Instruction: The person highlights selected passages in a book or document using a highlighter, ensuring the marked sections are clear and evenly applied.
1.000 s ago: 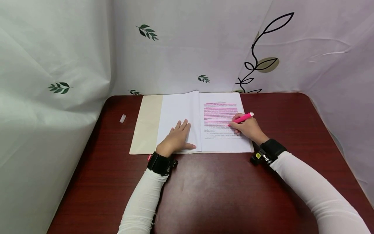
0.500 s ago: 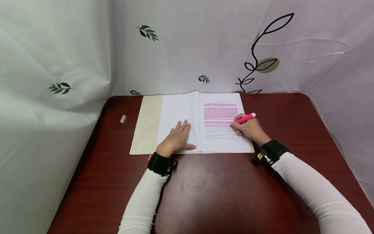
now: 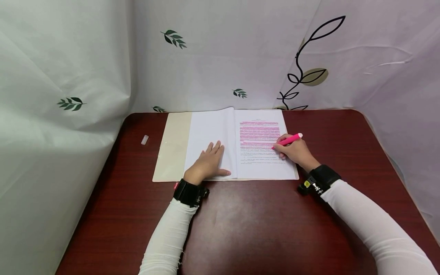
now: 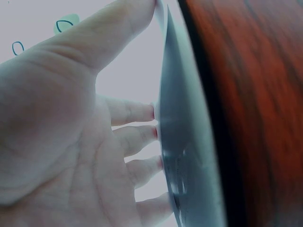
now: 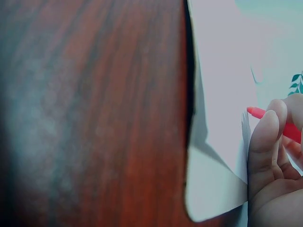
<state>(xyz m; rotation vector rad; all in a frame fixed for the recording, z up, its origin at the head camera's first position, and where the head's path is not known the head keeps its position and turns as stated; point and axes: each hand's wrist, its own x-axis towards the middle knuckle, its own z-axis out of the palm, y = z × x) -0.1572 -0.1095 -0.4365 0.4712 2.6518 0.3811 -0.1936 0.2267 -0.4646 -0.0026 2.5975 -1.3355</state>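
Observation:
An open folder (image 3: 173, 145) of white sheets lies on the dark red table. Its right-hand page (image 3: 261, 172) carries printed text, the upper lines marked in pink. My right hand (image 3: 296, 152) pinches a pink highlighter (image 3: 290, 139) between thumb and fingers, its tip at the last pink line. In the right wrist view, the thumb and index finger press on the highlighter (image 5: 258, 112) near its tip. My left hand (image 3: 207, 163) rests on the blank left page (image 3: 209, 126), fingers spread. The left wrist view shows those fingertips (image 4: 149, 112) touching the paper.
A small whitish cap-like piece (image 3: 144, 139) lies on the table (image 3: 240, 229) left of the folder. A white cloth (image 3: 206, 57) with leaf prints hangs behind the table's far edge and along its sides.
My right hand has slid a little to the right with the highlighter, and the pink marking reaches slightly further along the line. The left hand stays in place.

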